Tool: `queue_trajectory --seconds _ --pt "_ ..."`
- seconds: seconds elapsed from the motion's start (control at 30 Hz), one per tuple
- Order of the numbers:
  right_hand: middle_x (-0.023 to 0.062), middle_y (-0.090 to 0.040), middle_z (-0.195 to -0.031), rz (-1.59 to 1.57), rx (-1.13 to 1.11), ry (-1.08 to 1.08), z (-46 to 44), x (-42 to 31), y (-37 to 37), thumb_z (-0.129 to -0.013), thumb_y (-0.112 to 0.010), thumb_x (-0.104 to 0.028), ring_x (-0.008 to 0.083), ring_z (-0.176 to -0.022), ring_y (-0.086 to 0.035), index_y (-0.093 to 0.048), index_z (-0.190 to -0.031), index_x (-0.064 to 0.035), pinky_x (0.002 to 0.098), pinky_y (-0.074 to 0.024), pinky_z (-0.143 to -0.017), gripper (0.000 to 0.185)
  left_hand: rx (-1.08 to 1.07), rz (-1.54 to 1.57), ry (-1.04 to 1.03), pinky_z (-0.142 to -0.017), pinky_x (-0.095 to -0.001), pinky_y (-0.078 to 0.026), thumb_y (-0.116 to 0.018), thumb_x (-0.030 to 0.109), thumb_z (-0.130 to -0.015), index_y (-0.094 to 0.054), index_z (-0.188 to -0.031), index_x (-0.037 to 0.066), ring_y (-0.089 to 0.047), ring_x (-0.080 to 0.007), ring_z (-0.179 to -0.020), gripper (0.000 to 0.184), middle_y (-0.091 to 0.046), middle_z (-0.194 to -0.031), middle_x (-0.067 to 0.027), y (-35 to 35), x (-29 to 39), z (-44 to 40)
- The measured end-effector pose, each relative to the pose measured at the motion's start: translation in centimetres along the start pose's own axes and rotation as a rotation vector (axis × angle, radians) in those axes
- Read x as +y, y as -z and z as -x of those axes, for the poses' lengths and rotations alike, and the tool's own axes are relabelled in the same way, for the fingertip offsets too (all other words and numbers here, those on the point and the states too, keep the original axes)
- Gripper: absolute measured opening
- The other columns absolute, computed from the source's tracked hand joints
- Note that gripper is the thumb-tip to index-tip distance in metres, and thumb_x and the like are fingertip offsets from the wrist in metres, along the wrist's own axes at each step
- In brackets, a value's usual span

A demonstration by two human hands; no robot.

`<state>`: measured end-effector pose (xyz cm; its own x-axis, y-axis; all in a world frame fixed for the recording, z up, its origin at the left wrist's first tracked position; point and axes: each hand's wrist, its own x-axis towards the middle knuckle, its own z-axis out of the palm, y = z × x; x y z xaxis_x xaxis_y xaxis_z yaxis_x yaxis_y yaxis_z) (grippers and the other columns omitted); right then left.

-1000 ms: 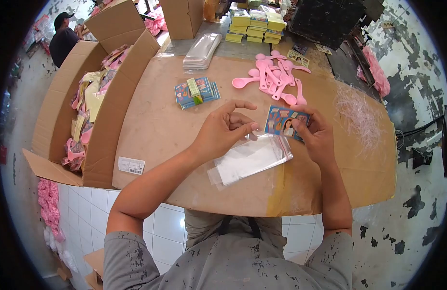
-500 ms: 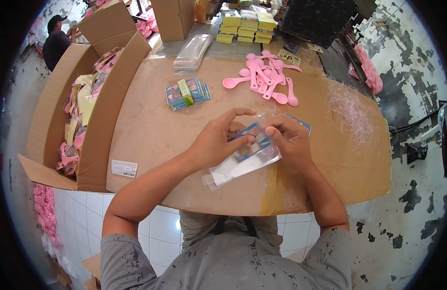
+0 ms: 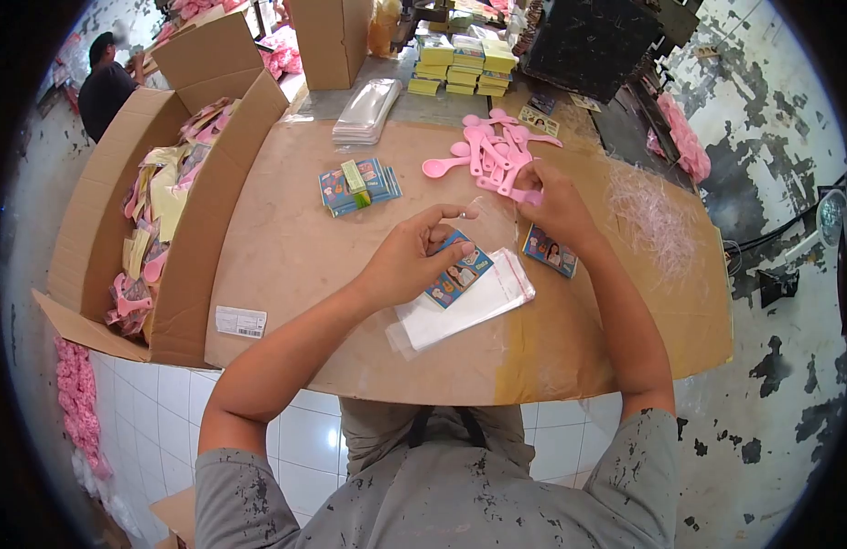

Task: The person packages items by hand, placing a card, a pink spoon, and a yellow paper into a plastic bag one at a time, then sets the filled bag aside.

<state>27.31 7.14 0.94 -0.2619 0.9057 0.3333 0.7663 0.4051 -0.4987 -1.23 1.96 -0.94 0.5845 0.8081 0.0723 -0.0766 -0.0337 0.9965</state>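
My left hand (image 3: 414,256) pinches a blue printed card (image 3: 458,274), with clear plastic around its upper end, above a stack of clear bags (image 3: 469,306). At the near edge of the pile of pink spoons (image 3: 492,151), my right hand (image 3: 553,203) has its fingers closed on a pink spoon (image 3: 528,196). Below that hand another blue card (image 3: 549,252) lies on the cardboard. A banded bundle of blue cards (image 3: 373,188) rests farther left.
An open carton (image 3: 190,247) of packed pink items stands left. Clear bags (image 3: 366,112) and yellow-edged card stacks (image 3: 460,62) lie at the back. Plastic shreds (image 3: 657,220) are right. Another person (image 3: 107,87) is at the far left.
The blue card has come into my left hand with clear plastic round it. My right hand has left the card and moved up to the spoons, closing on one.
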Motion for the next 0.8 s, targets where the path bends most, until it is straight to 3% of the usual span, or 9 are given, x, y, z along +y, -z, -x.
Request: queue_trajectory --seconds 0.1,0.2,0.3,0.4,0.5,0.8 --pt "0.0171 -0.067 -0.099 0.248 -0.124 0.018 -0.2 -0.2 1.5 -0.082 -0.068 0.0 0.0308 -0.09 -0.066 -0.064 -0.113 0.0006 0.0385 -0.053 -0.085 0.032 -0.002 -0.017 -0.029 -0.077 -0.0212 -0.054 -0.065 0.006 -0.103 -0.052 -0.141 0.003 -0.065 -0.0037 -0.09 0.041 -0.07 -0.095 -0.0024 0.3 0.1 0.0" --pt "0.0139 -0.065 -0.096 0.253 -0.09 0.046 0.7 -0.4 2.4 -0.084 -0.066 0.0 0.025 -0.091 -0.065 -0.064 -0.113 0.0021 0.0375 -0.0531 -0.083 0.029 0.001 0.02 -0.002 -0.077 -0.0214 -0.054 -0.065 0.007 -0.103 -0.053 -0.14 0.002 -0.065 -0.004 -0.09 0.04 -0.071 -0.098 -0.003 0.2 0.4 0.0" --pt "0.0085 -0.065 -0.098 -0.122 -0.241 -0.153 1.3 -1.9 3.7 -0.087 -0.065 0.001 0.0186 -0.094 -0.065 -0.064 -0.115 0.0012 0.0358 -0.0534 -0.082 0.028 0.009 0.115 -0.017 -0.077 -0.0217 -0.054 -0.065 0.007 -0.103 -0.053 -0.14 0.002 -0.065 -0.0044 -0.091 0.04 -0.072 -0.099 -0.0044 -0.2 0.6 0.2" --pt "0.005 -0.065 -0.104 -0.641 -0.22 -0.382 1.8 -2.0 2.3 -0.088 -0.068 0.0 0.0152 -0.098 -0.065 -0.062 -0.121 -0.0001 0.0328 -0.0544 -0.084 0.033 0.006 0.142 -0.051 -0.078 -0.0221 -0.054 -0.065 0.008 -0.103 -0.052 -0.14 0.002 -0.066 -0.0051 -0.092 0.04 -0.073 -0.102 -0.0063 -0.7 0.9 0.3" --pt "0.0049 -0.064 -0.099 -0.994 -0.069 -0.418 3.2 -5.6 1.0 -0.088 -0.072 -0.001 0.0121 -0.092 -0.064 -0.057 -0.128 0.0003 0.0258 -0.0506 -0.078 0.043 -0.007 0.11 -0.052 -0.079 -0.0225 -0.054 -0.065 0.007 -0.103 -0.052 -0.141 0.002 -0.066 -0.0056 -0.093 0.041 -0.073 -0.101 -0.007 -0.8 0.6 0.3" --pt "0.007 -0.061 -0.112 -1.083 0.268 -0.174 4.0 -8.4 -0.2 -0.089 -0.073 0.002 0.013 -0.095 -0.065 -0.04 -0.15 -0.0021 0.0278 -0.0573 -0.079 0.069 -0.009 -0.034 -0.034 -0.077 -0.0224 -0.052 -0.068 0.008 -0.101 -0.052 -0.143 0.004 -0.065 -0.0051 -0.09 0.044 -0.073 -0.098 -0.0066 -0.9 1.1 0.7"
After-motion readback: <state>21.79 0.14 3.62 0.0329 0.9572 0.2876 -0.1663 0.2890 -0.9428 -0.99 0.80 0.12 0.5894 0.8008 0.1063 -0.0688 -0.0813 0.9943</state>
